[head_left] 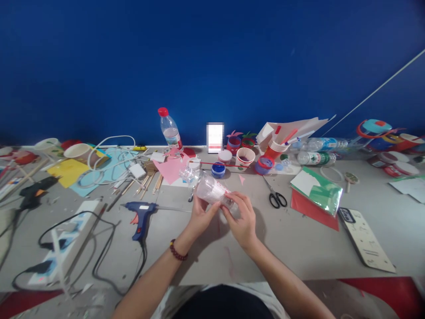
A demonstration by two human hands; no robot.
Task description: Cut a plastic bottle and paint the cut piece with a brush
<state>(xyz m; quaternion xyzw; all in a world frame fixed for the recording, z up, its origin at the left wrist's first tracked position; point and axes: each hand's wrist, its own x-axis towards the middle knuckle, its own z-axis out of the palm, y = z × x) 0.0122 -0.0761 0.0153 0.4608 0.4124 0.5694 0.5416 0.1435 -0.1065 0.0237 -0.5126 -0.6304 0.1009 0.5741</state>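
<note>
A clear plastic bottle [210,188] with a pale pink-and-white label is held tilted above the table, its neck pointing up and left. My left hand [202,217] is wrapped round its middle from below. The fingers of my right hand [243,217] grip the bottle's base end on the right. To the left of my hands lies a blue hot glue gun [141,217] with a red trigger. Black-handled scissors [276,196] rest to the right. Behind the bottle stand a jar of blue paint [218,170] and a paper cup of dark paint [245,157].
A white power strip [68,241] with black cables runs along the left. A red-capped bottle [171,130] stands at the back. On the right lie a green packet [320,192], a phone [367,239] and plastic bottles [317,158]. Yellow paper [68,170] and brushes lie at the left.
</note>
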